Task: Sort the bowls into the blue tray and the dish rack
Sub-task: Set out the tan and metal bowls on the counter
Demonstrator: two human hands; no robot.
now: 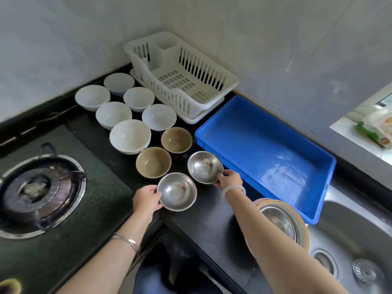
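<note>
Gripping one steel bowl per hand, left hand (146, 201) on the near bowl (177, 191), right hand (229, 178) on the far bowl (205, 167), we have the blue tray (318, 213) just right of the latter.

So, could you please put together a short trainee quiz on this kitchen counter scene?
1. How many white bowls stand on the counter?
2. True or false: the blue tray already holds a bowl.
3. Which hand holds the steel bowl nearer the tray: A left hand, B right hand?

Key: 1. Six, including the large white bowl. 2. False; the tray and the dish rack hold no bowls. 3. B; it holds the far steel bowl, while the left holds the near steel bowl.
</note>
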